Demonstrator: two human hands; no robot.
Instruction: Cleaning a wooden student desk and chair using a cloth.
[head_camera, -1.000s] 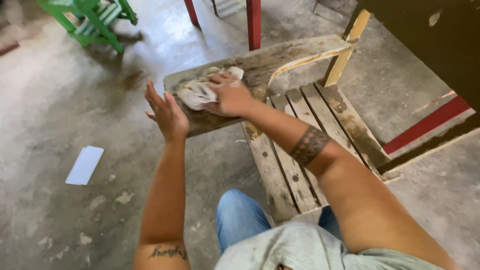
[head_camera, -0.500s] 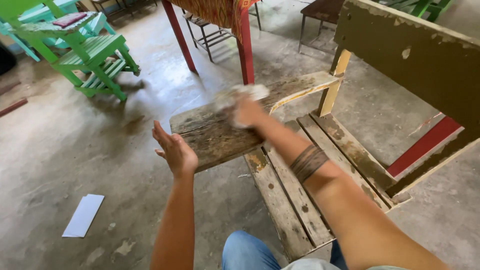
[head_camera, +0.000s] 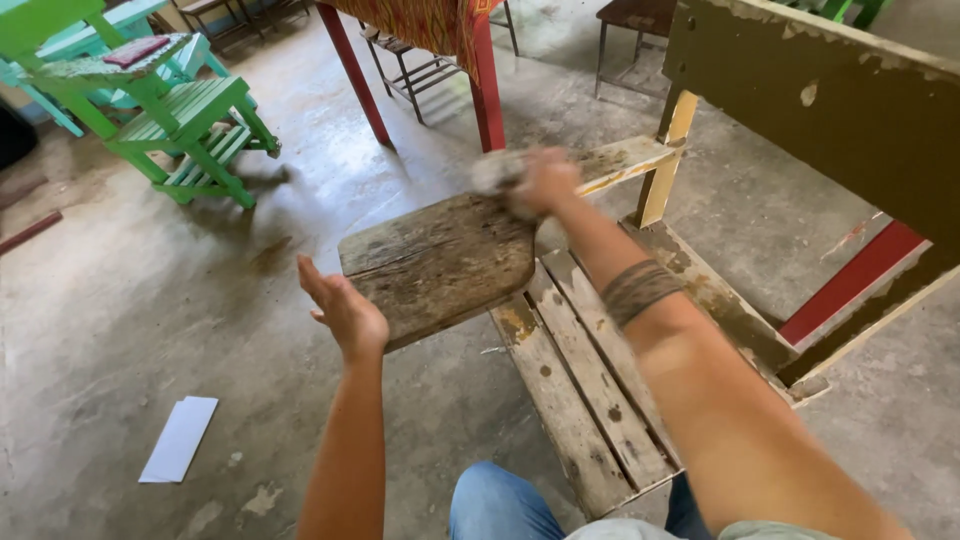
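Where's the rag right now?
Head view, upper centre: the rag is under the right hand on the far end of the worn wooden armrest board.

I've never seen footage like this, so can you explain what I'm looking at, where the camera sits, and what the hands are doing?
The camera is worn on a person's head and looks down at their own two bare arms; no machine is involved. The right hand presses a pale, blurred cloth onto the worn wooden writing arm of an old slatted chair-desk. The left hand is open and holds nothing, beside that board's near edge. On the concrete floor lies a white sheet of paper; a green chair stands further back.
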